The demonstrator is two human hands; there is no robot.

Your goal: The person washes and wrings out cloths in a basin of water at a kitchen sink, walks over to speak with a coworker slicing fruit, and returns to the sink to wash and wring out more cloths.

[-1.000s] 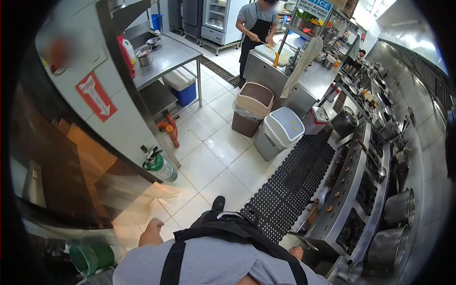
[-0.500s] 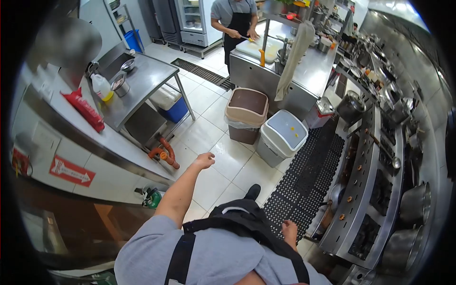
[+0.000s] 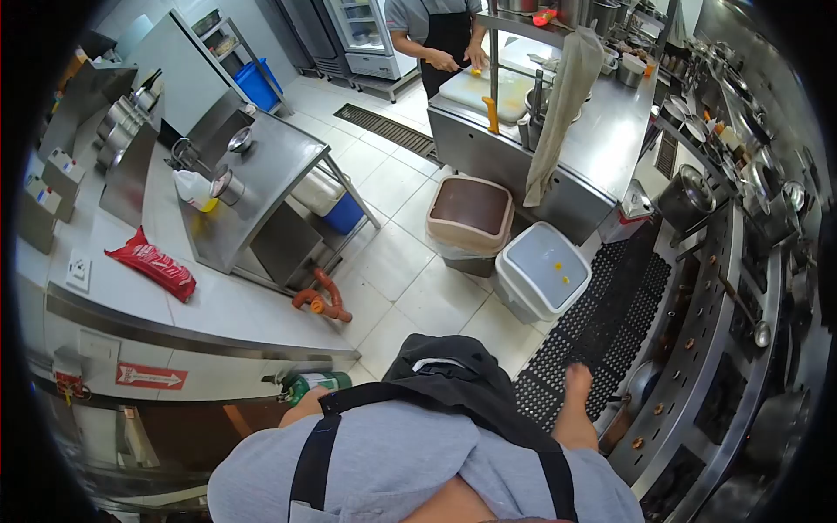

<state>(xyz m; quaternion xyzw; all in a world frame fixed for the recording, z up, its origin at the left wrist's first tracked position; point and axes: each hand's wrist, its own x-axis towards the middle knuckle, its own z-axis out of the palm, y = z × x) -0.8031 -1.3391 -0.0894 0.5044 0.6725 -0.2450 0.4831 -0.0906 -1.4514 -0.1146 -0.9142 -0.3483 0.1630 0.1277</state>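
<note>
Beside my left side, a bare part of my left arm or hand [image 3: 305,406] shows low in the view, near the green cylinder [image 3: 321,382]; its fingers are hidden. My right hand [image 3: 577,378] hangs over the black rubber mat [image 3: 558,349], left of the stove [image 3: 697,366]. It is blurred, and I cannot make out its fingers; no object shows in it. In front of me stand a brown-lidded bin [image 3: 471,209] and a grey bin with a blue-grey lid [image 3: 547,266], yellow bits on its lid.
A co-worker [image 3: 446,39] holds a knife over a white board [image 3: 471,90] on the steel counter [image 3: 597,166]. On the left are a steel table [image 3: 283,148], a red packet [image 3: 155,266] on a ledge and orange pipes [image 3: 327,301]. Pots line the right wall.
The view has shifted and turned left. My left arm swung forward, then back to my side. My right hand has swung forward over the mat. The bins are nearer.
</note>
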